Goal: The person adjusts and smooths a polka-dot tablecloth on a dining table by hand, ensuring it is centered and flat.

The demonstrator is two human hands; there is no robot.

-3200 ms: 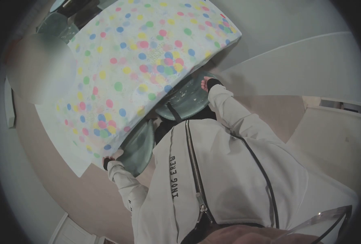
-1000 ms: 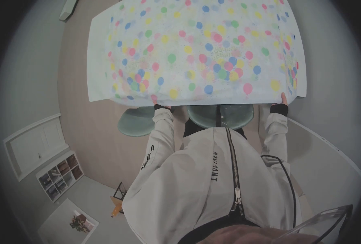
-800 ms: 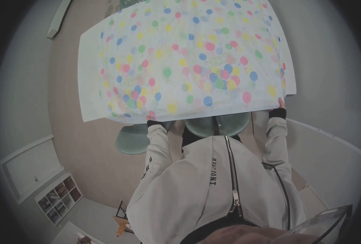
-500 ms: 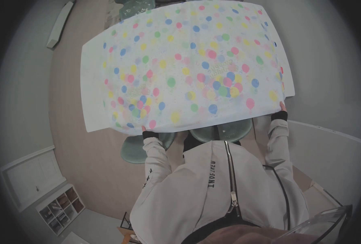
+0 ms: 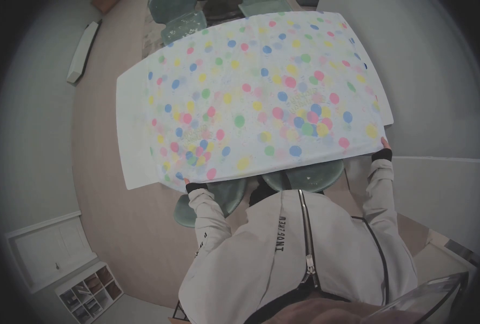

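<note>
We see the balloon-print cloth point(image 5: 251, 97) spread flat over the tabletop. Left hand point(image 5: 188, 182) grips its near edge, right hand point(image 5: 384, 143) grips the near right corner; fingers mostly hidden under the cloth. Two green chairs point(image 5: 310, 175) sit just below the near edge.

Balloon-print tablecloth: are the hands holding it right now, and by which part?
Yes. Both hands hold the balloon-print tablecloth by its near edge: the left hand toward the near left corner, the right hand at the near right corner.
</note>
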